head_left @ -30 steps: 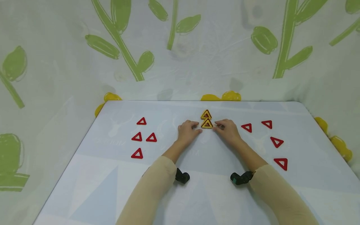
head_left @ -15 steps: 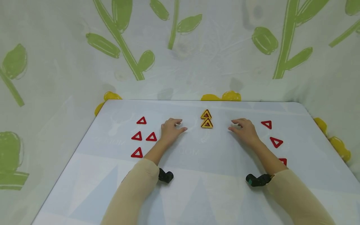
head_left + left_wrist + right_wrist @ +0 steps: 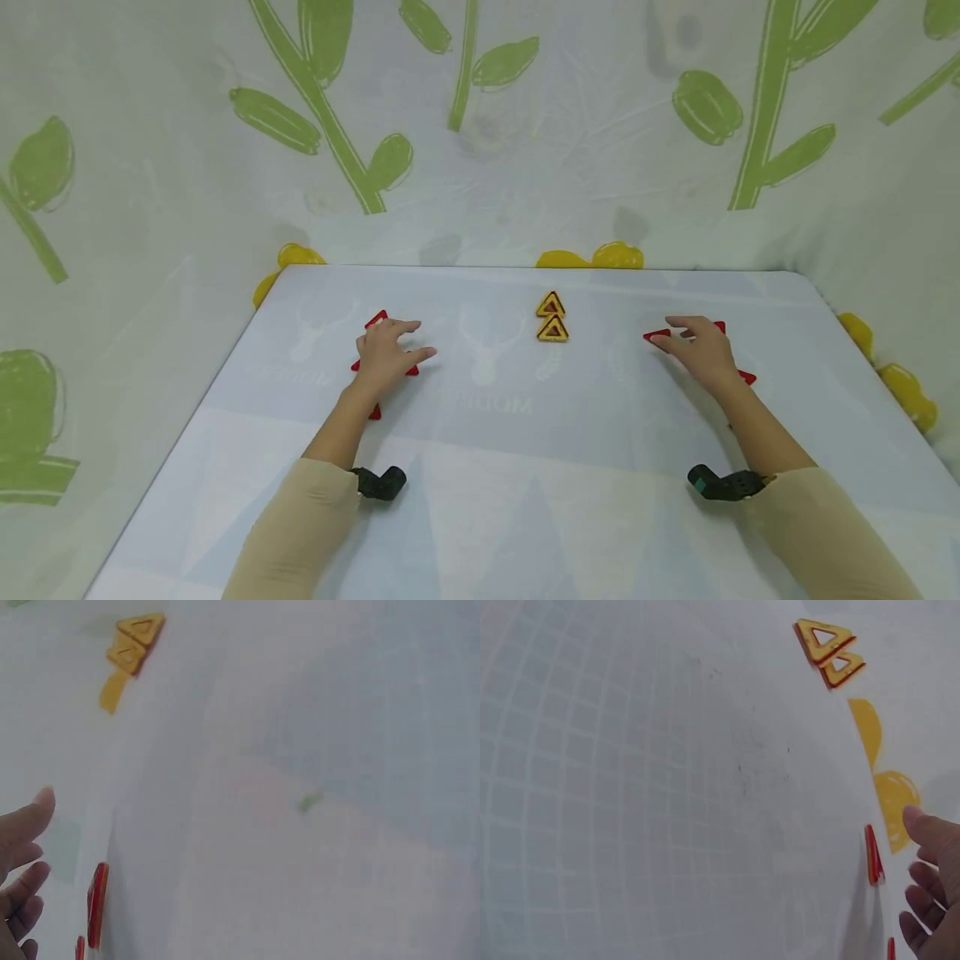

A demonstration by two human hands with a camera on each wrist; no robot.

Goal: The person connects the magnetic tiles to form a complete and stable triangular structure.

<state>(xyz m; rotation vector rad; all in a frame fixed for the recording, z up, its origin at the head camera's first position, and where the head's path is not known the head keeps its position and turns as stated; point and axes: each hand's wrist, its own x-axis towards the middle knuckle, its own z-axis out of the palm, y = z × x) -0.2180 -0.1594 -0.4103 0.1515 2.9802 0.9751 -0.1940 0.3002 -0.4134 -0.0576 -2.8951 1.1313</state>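
My left hand [image 3: 386, 354] hovers over the left group of red triangle frames, thumb and fingers spread. It partly hides several of them, including a back one [image 3: 377, 317] and a front one [image 3: 375, 412]. One red triangle [image 3: 97, 904] lies beside its fingers in the left wrist view. My right hand [image 3: 701, 354] is spread over the right group, its thumb overlapping a red triangle [image 3: 657, 335] in the head view. In the right wrist view that red triangle [image 3: 874, 859] shows apart from the fingers. Two stacks, yellow triangles on red, stand together at back centre: front stack [image 3: 552, 337], back stack [image 3: 559, 310].
More red triangles peek out around my right hand, one behind [image 3: 722, 327] and one beside the wrist [image 3: 747, 377]. The pale table [image 3: 487, 450] ends at a back edge against a leaf-printed cloth [image 3: 562, 183]. Black cameras [image 3: 381, 483] sit on both wrists.
Both hands have moved outward from the yellow-topped stacks, left hand to the left group and right hand to the right group of red triangles. The stacks have stayed in place.
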